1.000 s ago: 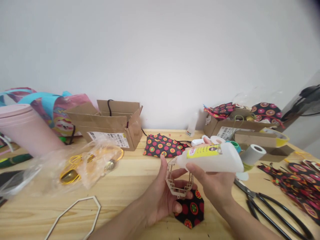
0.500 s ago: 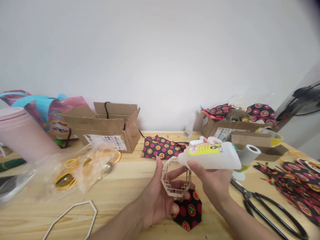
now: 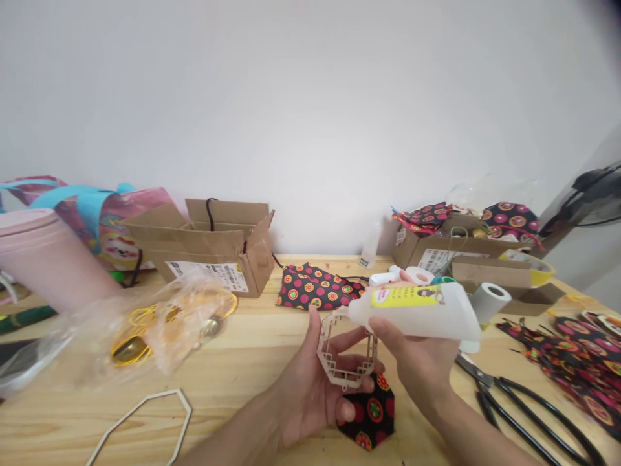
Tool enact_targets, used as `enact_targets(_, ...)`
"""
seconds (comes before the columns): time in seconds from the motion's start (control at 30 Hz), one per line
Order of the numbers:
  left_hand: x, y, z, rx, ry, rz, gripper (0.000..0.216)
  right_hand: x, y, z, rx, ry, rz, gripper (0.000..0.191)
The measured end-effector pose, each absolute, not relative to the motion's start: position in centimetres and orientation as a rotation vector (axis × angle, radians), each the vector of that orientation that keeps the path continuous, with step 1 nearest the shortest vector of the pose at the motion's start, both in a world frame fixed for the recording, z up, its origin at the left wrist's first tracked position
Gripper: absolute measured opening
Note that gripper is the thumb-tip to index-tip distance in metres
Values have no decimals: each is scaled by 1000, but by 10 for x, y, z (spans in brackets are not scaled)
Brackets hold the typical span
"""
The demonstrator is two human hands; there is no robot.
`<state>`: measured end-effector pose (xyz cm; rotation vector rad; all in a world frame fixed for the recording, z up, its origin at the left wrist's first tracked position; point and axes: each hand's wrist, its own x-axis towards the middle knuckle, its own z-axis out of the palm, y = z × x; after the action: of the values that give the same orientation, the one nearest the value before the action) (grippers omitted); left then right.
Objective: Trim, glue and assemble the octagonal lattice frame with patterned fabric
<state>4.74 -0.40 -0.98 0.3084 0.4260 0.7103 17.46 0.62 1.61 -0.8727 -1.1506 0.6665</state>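
My left hand (image 3: 310, 388) is closed around the edges of an octagonal wooden lattice frame (image 3: 326, 369), with a small loop at its lower end. In my right hand (image 3: 422, 362) a white glue bottle (image 3: 456, 317) with a yellow label lies tilted, its nozzle at the frame's upper edge. Whether glue is coming out is too small to tell. Below the frame, by my left fingertips, is an octagonal piece of black floral fabric (image 3: 373, 414); part of it is hidden by the hand.
Black-handled scissors (image 3: 524, 401) lie at right beside cut floral fabric (image 3: 577, 362). A plain octagonal frame (image 3: 187, 408), a plastic bag (image 3: 165, 330) and a pink cup (image 3: 48, 259) are at left. Cardboard boxes (image 3: 213, 246) and a fabric scrap (image 3: 315, 288) stand behind.
My hands, the frame and the bottle appear slightly further right and lower, and the whole view has shifted a little too. The bottle's nozzle stays at the frame's upper edge.
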Motion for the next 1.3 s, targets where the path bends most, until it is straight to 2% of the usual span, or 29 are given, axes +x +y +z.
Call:
enact_targets(0.4,48,-3,-13,270,417,665,72,178,7,15,-851,-1272,701,79)
enact_targets(0.77,47,-1,-12,256,428,603,79,179,7,18,-817,-1405,682,68)
enact_targets(0.93,46,-1,-14,219,412,602,75,178,7,13,-750,-1480,676,74)
enact_targets(1.13,45,-2,-13,233,413,600,77,184,10,18,-729,-1616,531,32)
enact_targets(1.3,45,-2,-11,247,394,593,79,185,9,25,-750,-1633,471,22)
